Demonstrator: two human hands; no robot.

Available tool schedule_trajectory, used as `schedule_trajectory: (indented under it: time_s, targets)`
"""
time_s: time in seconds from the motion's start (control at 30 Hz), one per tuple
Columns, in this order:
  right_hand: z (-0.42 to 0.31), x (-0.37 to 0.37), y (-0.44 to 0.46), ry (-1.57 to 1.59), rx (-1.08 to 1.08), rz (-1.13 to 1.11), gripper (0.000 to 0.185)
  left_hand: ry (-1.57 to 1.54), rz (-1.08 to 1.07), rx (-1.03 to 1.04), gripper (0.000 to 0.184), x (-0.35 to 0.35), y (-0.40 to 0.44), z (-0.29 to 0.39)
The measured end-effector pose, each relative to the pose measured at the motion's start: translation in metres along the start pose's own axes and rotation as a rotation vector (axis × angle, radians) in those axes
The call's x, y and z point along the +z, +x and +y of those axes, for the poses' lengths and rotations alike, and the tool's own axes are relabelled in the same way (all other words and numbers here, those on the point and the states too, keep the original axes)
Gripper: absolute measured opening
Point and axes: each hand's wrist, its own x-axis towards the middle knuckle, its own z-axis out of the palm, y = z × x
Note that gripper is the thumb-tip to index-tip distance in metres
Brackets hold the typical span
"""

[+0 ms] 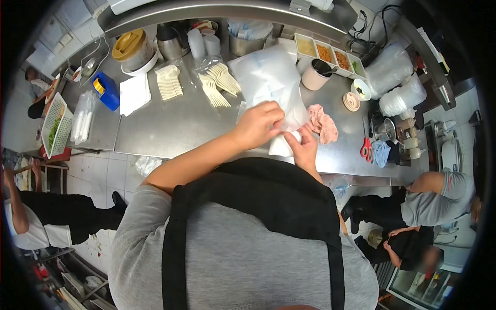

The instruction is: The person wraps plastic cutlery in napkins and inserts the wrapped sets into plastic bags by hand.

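Observation:
My right hand [304, 147] is closed, thumb and fingers pinching a small white bundle [280, 146] near the counter's front edge. Whether the bundle is paper or plastic I cannot tell. Just left of it and slightly higher, my left hand [260, 124] has its fingers curled together; whatever is in them is hidden. Behind both hands lies a stack of translucent plastic bags [268, 77], its lower end reaching down to my fingers. A crumpled pink cloth [323, 124] rests beside my right hand.
Packs of plastic forks [219, 82], white napkins [135, 96] and a blue dispenser [106, 92] stand leftward. On the right are a pink cup [316, 75], food trays [326, 53] and red scissors [366, 149]. Other people are at both sides, including one in a grey shirt [439, 199].

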Motion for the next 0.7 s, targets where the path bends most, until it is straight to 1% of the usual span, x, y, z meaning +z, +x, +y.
schedule_trajectory:
  time_s: [0.1, 0.13, 0.2, 0.23, 0.27, 0.33, 0.37, 0.47, 0.5, 0.6, 0.63, 0.7]
  targets:
    - [0.04, 0.005, -0.002, 0.033, 0.172, 0.069, 0.011, -0.329, -0.204, -0.298, 0.023, 0.017, -0.025, -0.019]
    - [0.046, 0.007, -0.003, 0.057, 0.222, 0.098, 0.011, -0.475, -0.173, -0.415, 0.023, 0.026, -0.033, -0.031]
    - [0.051, 0.011, -0.005, 0.003, 0.21, 0.096, 0.011, -0.764, -0.106, -0.648, 0.023, 0.036, -0.042, -0.053]
    - [0.051, 0.012, -0.006, -0.05, 0.189, 0.099, 0.011, -0.832, -0.049, -0.654, 0.022, 0.037, -0.043, -0.059]
    - [0.053, 0.013, -0.007, -0.103, 0.169, 0.103, 0.011, -0.831, 0.01, -0.655, 0.021, 0.037, -0.044, -0.068]
    - [0.058, 0.008, -0.007, -0.067, 0.303, 0.179, 0.013, -0.828, 0.127, -0.652, 0.019, 0.021, -0.038, -0.075]
    - [0.062, 0.003, -0.006, -0.047, 0.369, 0.218, 0.014, -0.79, 0.067, -0.639, 0.016, 0.01, -0.037, -0.079]
    - [0.077, -0.013, -0.005, -0.215, 0.293, 0.226, 0.016, -0.011, -0.143, -0.183, 0.018, -0.019, -0.033, -0.067]
    - [0.072, -0.01, -0.003, -0.324, 0.181, 0.222, 0.017, 0.087, -0.217, -0.221, 0.021, -0.02, -0.032, -0.064]
    - [0.046, 0.002, 0.0, -0.426, 0.069, 0.184, 0.017, 0.041, -0.164, -0.137, 0.017, -0.017, -0.025, -0.041]
    - [0.038, 0.006, 0.001, -0.444, 0.047, 0.181, 0.017, 0.017, -0.19, -0.106, 0.015, -0.02, -0.02, -0.031]
    - [0.026, 0.015, 0.0, -0.48, 0.004, 0.173, 0.017, 0.11, -0.129, -0.035, 0.014, -0.015, -0.018, -0.021]
